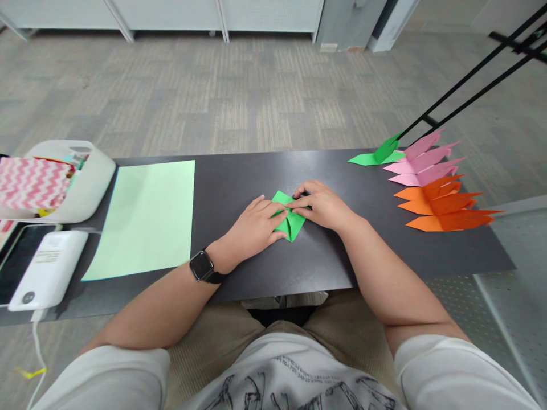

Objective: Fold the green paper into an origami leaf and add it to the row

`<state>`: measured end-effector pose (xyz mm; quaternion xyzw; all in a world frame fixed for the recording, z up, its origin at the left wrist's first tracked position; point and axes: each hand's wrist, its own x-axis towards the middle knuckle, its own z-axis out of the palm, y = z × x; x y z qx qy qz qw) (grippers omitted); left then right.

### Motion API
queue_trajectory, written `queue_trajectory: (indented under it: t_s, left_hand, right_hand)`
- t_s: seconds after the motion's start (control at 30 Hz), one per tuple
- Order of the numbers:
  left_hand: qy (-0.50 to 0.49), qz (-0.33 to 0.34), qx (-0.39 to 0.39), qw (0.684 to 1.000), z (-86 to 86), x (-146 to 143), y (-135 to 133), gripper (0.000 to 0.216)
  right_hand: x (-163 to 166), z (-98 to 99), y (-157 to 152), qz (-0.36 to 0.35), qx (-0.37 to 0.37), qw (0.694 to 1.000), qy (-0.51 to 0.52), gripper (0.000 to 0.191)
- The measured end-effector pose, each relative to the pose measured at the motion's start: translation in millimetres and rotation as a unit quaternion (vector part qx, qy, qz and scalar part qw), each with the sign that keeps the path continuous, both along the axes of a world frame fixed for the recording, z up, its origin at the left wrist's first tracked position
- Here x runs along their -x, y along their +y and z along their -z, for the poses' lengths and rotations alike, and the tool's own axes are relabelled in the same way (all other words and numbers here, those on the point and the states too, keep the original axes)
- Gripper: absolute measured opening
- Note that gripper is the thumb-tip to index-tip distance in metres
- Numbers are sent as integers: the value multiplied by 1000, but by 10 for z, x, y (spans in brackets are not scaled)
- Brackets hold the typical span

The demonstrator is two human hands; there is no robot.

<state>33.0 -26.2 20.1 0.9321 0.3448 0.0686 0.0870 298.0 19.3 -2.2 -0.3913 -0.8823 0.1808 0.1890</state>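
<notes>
A small folded piece of bright green paper [289, 222] lies on the dark table [367, 250] in front of me. My left hand [253, 228], with a black watch on its wrist, presses down on the paper's left side with its fingers bent onto it. My right hand [321, 205] rests on the paper's upper right part, fingertips pinching a fold near the middle. Both hands cover part of the paper.
A pale green sheet [147, 219] lies flat to the left. Further left are a white tray [92, 182] with patterned papers, a white power bank [49, 267] and a dark tablet [17, 256]. Folded green [378, 155], pink [423, 165] and orange [444, 208] paper pieces sit at the right.
</notes>
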Motion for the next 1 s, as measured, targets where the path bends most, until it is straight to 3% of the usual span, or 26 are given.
queue_trajectory:
  t_s: [1.0]
  left_hand:
    - [-3, 7, 12, 1000, -33, 18, -18, 44]
  right_hand:
    - [3, 35, 8, -7, -21, 1000, 3, 22]
